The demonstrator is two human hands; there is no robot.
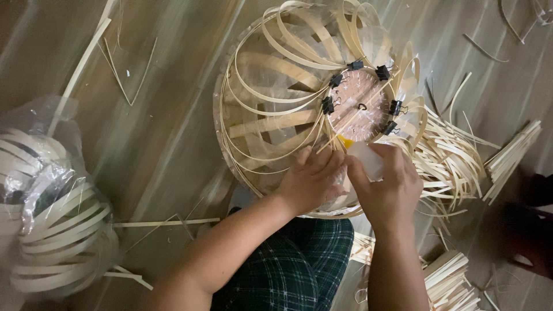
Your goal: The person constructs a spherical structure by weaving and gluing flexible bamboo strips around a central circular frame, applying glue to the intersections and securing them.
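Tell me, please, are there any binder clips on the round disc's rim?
Yes, several black binder clips grip bamboo strips around the round disc.

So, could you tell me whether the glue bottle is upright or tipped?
Tipped: the glue bottle lies sideways, yellow tip toward the frame.

Tilted bamboo-strip lantern frame [276, 109], white glue bottle [366, 158] against it.

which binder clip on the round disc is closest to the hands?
The black binder clip at the disc's lower right edge, just above the right hand; the other clips sit farther up the rim.
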